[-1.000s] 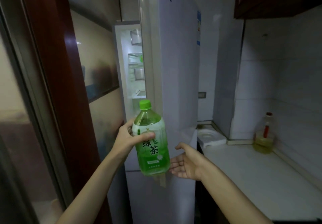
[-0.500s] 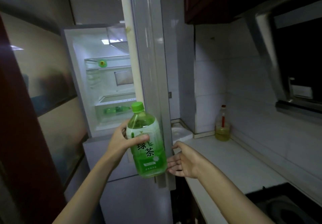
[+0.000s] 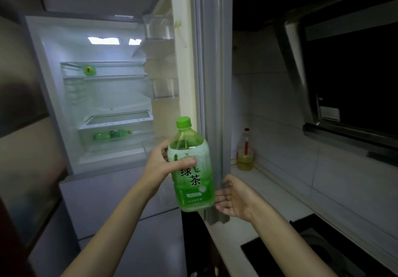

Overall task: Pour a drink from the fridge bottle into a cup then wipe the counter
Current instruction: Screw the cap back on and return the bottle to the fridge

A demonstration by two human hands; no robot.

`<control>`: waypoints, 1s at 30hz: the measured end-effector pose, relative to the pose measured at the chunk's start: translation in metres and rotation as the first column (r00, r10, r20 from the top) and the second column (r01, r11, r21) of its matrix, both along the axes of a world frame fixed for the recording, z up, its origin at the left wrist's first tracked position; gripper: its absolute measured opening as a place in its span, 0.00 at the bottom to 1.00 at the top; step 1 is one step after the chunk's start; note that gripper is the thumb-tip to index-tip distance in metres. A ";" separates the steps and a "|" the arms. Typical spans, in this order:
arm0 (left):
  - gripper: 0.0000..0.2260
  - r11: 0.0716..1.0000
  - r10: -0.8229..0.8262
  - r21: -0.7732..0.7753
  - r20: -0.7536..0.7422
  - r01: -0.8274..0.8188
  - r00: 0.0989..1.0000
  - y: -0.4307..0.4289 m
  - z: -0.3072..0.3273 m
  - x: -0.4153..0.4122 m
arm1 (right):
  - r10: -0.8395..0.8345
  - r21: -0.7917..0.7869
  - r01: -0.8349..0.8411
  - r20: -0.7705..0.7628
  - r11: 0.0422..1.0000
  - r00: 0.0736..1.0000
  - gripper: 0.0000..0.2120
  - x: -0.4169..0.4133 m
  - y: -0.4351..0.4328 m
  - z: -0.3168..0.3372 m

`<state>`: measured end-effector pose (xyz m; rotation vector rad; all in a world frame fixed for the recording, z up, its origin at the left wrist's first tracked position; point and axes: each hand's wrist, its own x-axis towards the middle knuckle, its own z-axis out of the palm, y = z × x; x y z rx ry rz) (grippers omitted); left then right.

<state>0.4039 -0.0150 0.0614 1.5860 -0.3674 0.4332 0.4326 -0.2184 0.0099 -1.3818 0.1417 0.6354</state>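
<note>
I note the bottle (image 3: 192, 164) out of the open fridge (image 3: 103, 104), gripped upright, capped, by the left hand (image 3: 163, 167); right hand (image 3: 234, 197) open at the door edge; pouring and wiping remain, no cup visible.

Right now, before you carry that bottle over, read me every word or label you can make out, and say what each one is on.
"绿茶": large characters on the label of the green bottle held in the left hand.
Small print in the white strip low on that label: too small to read.
Sticker on the range hood: blurred, unreadable.
Nothing else legible.
</note>
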 end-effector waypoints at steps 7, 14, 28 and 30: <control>0.24 1.000 -0.017 0.006 -0.014 0.018 1.000 0.037 0.010 0.009 | 0.078 -0.020 -0.078 -0.005 0.997 0.997 0.18 0.011 0.032 0.006; 0.31 0.992 0.049 0.116 -0.033 -0.045 0.998 0.114 0.031 0.027 | 0.154 0.024 -0.153 -0.030 0.988 0.988 0.18 0.052 0.113 0.016; 0.31 0.962 0.229 0.177 -0.111 -0.208 0.967 0.315 0.037 0.093 | 0.233 -0.034 -0.234 -0.030 0.972 0.972 0.17 0.151 0.332 0.017; 0.30 0.956 0.260 0.163 -0.094 -0.242 0.961 0.342 0.034 0.107 | 0.230 -0.017 -0.231 -0.043 0.973 0.972 0.17 0.167 0.361 0.017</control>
